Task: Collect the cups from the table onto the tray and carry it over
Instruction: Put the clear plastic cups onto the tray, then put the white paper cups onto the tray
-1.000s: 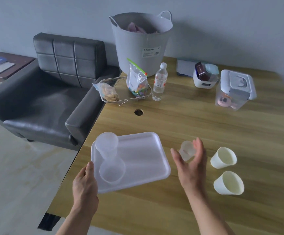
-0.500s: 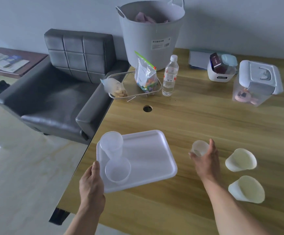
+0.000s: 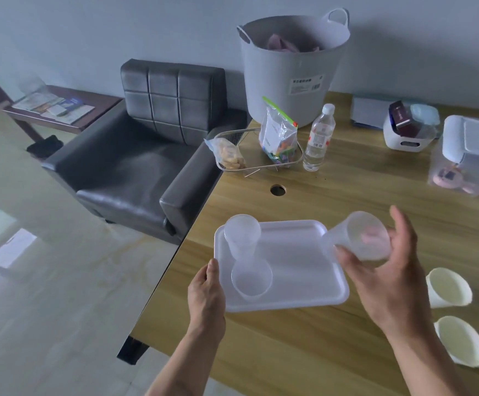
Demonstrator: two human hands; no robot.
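A white tray lies at the wooden table's near left edge. Two clear cups stand on its left side: one at the back, one at the front. My left hand grips the tray's near left rim, thumb on top. My right hand holds a third clear cup, tilted with its base over the tray's right edge. Two cream cups lie to the right on the table, one farther and one nearer.
A grey tub, a wire basket with snack bags, a water bottle, a small white caddy and a lidded clear box stand at the table's back. A dark armchair abuts the table's left side.
My right hand has picked the small clear cup off the table and carried it left and up to the tray's right edge. My left hand stays on the tray.
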